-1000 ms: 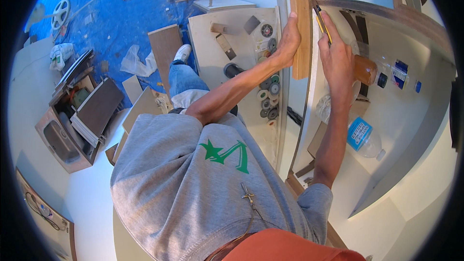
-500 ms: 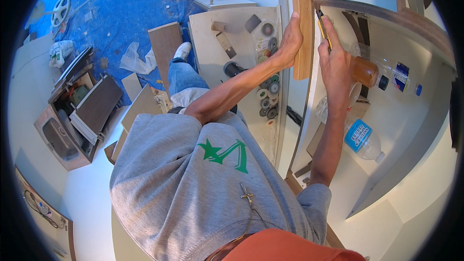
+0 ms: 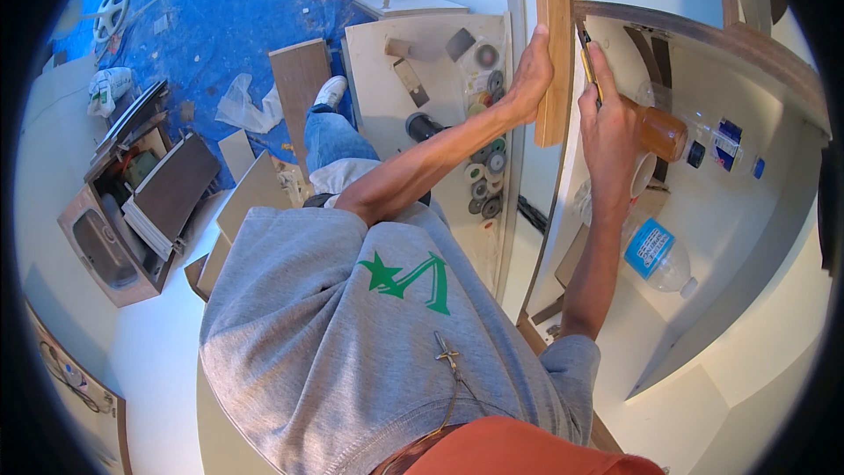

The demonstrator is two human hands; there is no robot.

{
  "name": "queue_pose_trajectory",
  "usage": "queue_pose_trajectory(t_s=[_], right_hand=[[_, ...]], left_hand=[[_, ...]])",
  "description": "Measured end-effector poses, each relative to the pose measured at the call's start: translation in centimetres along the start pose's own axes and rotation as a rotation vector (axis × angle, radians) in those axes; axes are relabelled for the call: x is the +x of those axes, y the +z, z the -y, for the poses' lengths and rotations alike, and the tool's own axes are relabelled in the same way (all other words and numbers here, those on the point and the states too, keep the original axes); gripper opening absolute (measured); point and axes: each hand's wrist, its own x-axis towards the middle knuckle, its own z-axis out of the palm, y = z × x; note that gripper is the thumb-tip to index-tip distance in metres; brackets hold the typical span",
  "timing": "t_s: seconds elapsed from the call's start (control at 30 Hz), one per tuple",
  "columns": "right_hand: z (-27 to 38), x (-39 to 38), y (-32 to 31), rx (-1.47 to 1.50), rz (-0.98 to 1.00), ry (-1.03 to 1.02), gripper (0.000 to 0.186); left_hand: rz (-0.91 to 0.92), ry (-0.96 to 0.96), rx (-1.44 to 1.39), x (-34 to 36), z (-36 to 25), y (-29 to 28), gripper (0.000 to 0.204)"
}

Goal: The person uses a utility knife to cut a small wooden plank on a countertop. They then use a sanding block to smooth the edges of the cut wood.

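My left hand (image 3: pixel 530 79) grips a light wooden board (image 3: pixel 556 13) standing along the left edge of an open cabinet (image 3: pixel 730 40) with a dark rim. My right hand (image 3: pixel 607 127) holds a slim yellow-and-black tool (image 3: pixel 591 70) against the seam beside the board, near the cabinet's top corner. Inside the cabinet, just right of that hand, lie an amber-filled bottle (image 3: pixel 665 134), a clear bottle with a dark blue label (image 3: pixel 726 148) and, lower down, a large clear bottle with a light blue label (image 3: pixel 675 266).
A pale panel (image 3: pixel 378 70) left of my arm bears several discs (image 3: pixel 492 163) and a black cylinder (image 3: pixel 422 127). Beyond are a blue tarp (image 3: pixel 202 53), a brown board (image 3: pixel 290 79), stacked panels (image 3: pixel 176 185) and a sink unit (image 3: pixel 101 251). My foot (image 3: pixel 332 92) rests beside the brown board.
My right hand and the tool have moved slightly down along the seam. The board and my left hand appear shifted a little rightward in the view.
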Motion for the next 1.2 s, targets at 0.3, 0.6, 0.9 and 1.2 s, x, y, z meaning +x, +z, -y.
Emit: queue_pose_trajectory(t_s=[0.3, 0.6, 0.9, 1.2], right_hand=[[-0.2, -0.7, 0.4, 0.029, -0.021, 0.017, 0.054], [0.2, -1.0, 0.0, -0.02, -0.017, 0.002, 0.054], [-0.4, -2.0, 0.1, -0.024, -0.009, 0.001, 0.056], [-0.6, -2.2, 0.3, -0.06, -0.008, 0.002, 0.056]], left_hand=[[0.023, -0.004, -0.008, -0.2, -0.2, 0.0, 0.069], [0.024, -0.016, -0.029, -0.4, -0.6, 0.3, 0.068], [0.048, -0.048, -0.048, -0.2, -0.1, 0.0, 0.067], [0.066, -0.034, -0.034, 0.0, 0.1, -0.2, 0.069]])
